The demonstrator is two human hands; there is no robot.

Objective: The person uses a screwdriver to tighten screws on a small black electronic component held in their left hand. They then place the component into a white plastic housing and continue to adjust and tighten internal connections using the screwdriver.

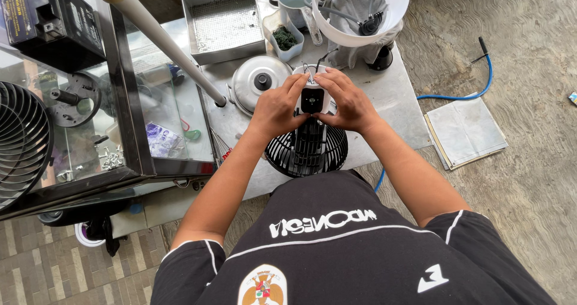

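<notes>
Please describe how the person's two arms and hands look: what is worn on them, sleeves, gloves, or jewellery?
Both hands are bare: the left hand and the right hand have no gloves, and no rings or watch can be seen. The forearms are uncovered too. The black shirt has short sleeves that end above the elbows, each trimmed with a thin white line.

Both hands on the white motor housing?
Yes: the left hand and the right hand clasp the white motor housing from either side, above the black fan grille.
</notes>
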